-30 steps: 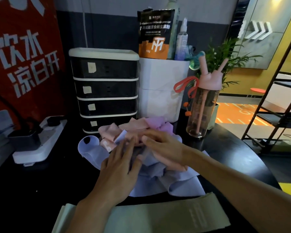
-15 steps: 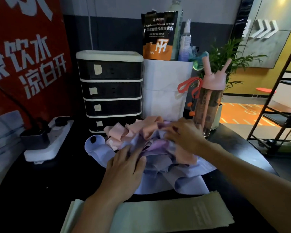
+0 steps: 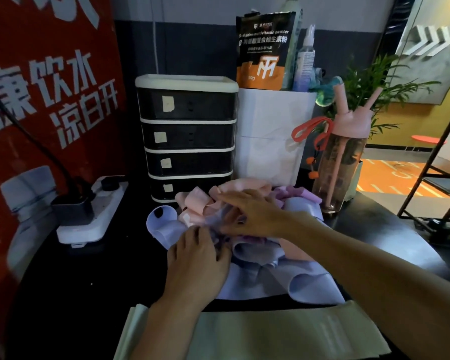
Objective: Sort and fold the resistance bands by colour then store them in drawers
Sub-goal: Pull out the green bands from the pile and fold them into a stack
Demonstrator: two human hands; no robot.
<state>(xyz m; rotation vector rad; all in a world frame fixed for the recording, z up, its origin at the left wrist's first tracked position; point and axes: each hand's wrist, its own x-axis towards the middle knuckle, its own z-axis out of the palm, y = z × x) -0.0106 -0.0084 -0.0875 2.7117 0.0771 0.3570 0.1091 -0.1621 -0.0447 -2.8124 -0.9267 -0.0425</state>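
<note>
A tangled pile of resistance bands lies on the black table: pale blue bands [image 3: 307, 284], pink bands [image 3: 195, 201] and purple bands [image 3: 304, 196]. A flat green band [image 3: 283, 336] lies at the near edge. My left hand [image 3: 198, 258] rests on the pile's near left side, fingertips dug into the blue fabric. My right hand [image 3: 250, 211] reaches across the top of the pile, fingers curled into the pink and blue bands. The black four-drawer unit [image 3: 187, 136] stands behind the pile with all drawers closed.
A white box [image 3: 270, 141] holding a supplement pouch and spray bottle stands beside the drawers. A pink-lidded water bottle [image 3: 340, 162] is at the right of the pile. A white power strip [image 3: 94, 211] lies on the left. A metal shelf stands far right.
My right hand has moved left across the pile's top, from the purple side toward the pink bands. My left hand stays on the near left of the pile. The bands have shifted.
</note>
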